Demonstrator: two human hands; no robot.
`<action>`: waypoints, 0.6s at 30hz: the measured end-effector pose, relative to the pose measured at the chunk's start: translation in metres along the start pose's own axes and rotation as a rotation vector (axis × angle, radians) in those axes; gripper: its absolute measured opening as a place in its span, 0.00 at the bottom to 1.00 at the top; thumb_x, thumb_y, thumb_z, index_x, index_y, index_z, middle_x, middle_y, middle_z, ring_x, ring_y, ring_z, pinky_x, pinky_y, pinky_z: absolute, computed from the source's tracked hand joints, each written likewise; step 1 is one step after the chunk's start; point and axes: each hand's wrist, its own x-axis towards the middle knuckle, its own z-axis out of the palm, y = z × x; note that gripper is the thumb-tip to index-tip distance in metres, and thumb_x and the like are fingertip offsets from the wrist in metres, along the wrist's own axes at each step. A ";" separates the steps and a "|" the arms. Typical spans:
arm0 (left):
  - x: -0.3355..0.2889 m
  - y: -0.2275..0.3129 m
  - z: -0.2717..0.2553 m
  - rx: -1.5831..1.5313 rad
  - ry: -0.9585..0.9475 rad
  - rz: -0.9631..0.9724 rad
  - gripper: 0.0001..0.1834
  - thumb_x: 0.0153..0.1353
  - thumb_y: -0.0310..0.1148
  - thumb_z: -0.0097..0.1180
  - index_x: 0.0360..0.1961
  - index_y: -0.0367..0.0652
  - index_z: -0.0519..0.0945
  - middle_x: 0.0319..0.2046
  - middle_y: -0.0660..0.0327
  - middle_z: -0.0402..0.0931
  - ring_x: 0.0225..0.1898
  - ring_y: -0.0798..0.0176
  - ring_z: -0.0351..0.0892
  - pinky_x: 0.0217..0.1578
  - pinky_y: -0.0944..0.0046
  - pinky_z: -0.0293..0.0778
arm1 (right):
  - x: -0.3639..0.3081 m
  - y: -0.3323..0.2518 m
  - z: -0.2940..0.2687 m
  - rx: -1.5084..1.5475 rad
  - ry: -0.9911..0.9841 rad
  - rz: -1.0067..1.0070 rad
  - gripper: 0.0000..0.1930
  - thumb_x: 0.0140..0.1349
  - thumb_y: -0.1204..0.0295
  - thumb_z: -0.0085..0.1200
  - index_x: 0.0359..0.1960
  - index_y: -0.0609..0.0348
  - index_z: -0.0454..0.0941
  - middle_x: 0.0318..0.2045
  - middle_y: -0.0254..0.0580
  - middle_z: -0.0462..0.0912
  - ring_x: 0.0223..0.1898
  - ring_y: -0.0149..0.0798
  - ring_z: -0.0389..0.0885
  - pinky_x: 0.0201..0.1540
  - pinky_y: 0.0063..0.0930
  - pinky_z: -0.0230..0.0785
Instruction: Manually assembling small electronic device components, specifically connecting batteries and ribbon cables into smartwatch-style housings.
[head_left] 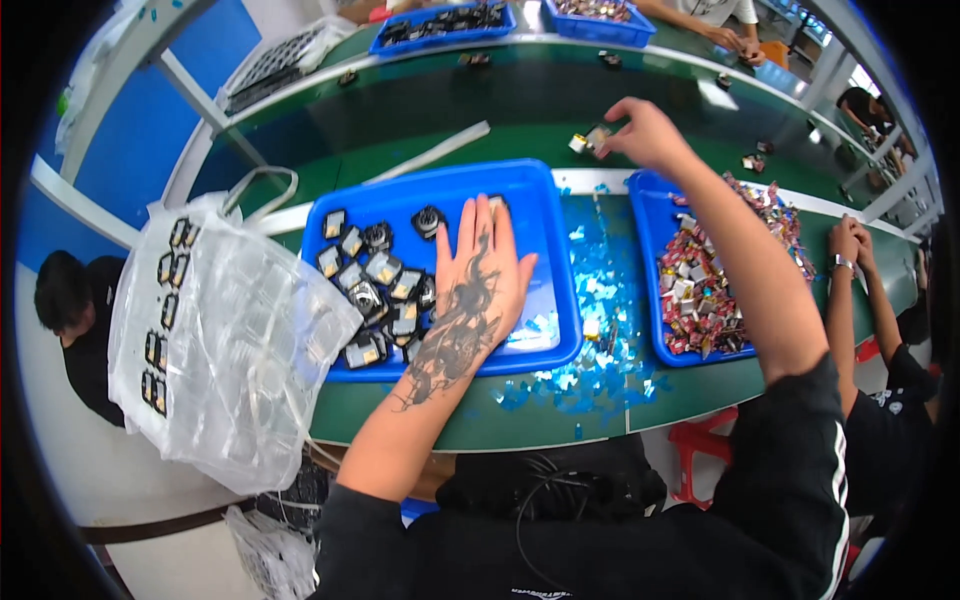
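My left hand [484, 275], with a dark pattern on its back and forearm, is stretched flat over a blue tray [567, 320], thumb spread. Small black round-and-square parts with pale silver faces [382, 267] fill the tray's left side; a pale bit shows by my fingertips, and what lies beneath the palm is hidden. Further off to the right, my right hand [650, 135] reaches over the green belt. Its thumb and fingertips are at a small silver-and-yellow part [590, 141] and appear to grip its edge.
A second blue tray [648, 300] holds many small reddish-and-silver pieces. Blue film scraps [595, 385] litter the gap between the trays. A clear plastic bag [220, 340] hangs at the left. Parts dot the far belt [400, 90]. Other people sit at both sides and across.
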 end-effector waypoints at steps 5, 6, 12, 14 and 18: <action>-0.014 0.001 0.000 -0.045 0.023 -0.035 0.20 0.66 0.44 0.51 0.53 0.43 0.74 0.67 0.42 0.57 0.71 0.42 0.50 0.68 0.38 0.45 | 0.002 0.004 0.032 -0.102 -0.095 0.173 0.22 0.43 0.70 0.71 0.43 0.61 0.80 0.40 0.51 0.83 0.44 0.44 0.83 0.48 0.34 0.73; -0.012 0.003 -0.002 -0.029 0.056 -0.012 0.17 0.65 0.42 0.53 0.49 0.44 0.76 0.65 0.43 0.61 0.69 0.43 0.54 0.67 0.39 0.46 | 0.002 0.009 0.029 -0.119 -0.087 0.155 0.20 0.46 0.71 0.69 0.44 0.57 0.80 0.39 0.50 0.83 0.42 0.43 0.83 0.47 0.33 0.73; -0.007 -0.001 -0.013 -0.238 0.039 0.048 0.15 0.56 0.27 0.60 0.46 0.44 0.75 0.41 0.54 0.76 0.50 0.50 0.74 0.55 0.50 0.65 | -0.063 -0.040 -0.025 -0.153 0.066 -0.269 0.11 0.54 0.74 0.61 0.39 0.59 0.79 0.33 0.47 0.82 0.37 0.46 0.81 0.41 0.36 0.73; -0.003 -0.010 -0.015 -0.319 0.053 -0.007 0.23 0.53 0.23 0.61 0.51 0.43 0.70 0.40 0.52 0.77 0.46 0.46 0.76 0.48 0.52 0.71 | -0.109 -0.076 -0.038 -0.077 -0.133 -0.301 0.08 0.53 0.75 0.60 0.36 0.61 0.79 0.30 0.45 0.81 0.35 0.47 0.81 0.40 0.36 0.73; -0.004 -0.006 -0.017 -0.397 0.090 0.011 0.16 0.55 0.22 0.59 0.46 0.39 0.74 0.37 0.48 0.78 0.38 0.44 0.80 0.39 0.52 0.75 | -0.206 -0.085 -0.029 -0.176 -0.285 -0.433 0.09 0.50 0.74 0.64 0.34 0.59 0.80 0.30 0.44 0.78 0.35 0.48 0.78 0.39 0.41 0.70</action>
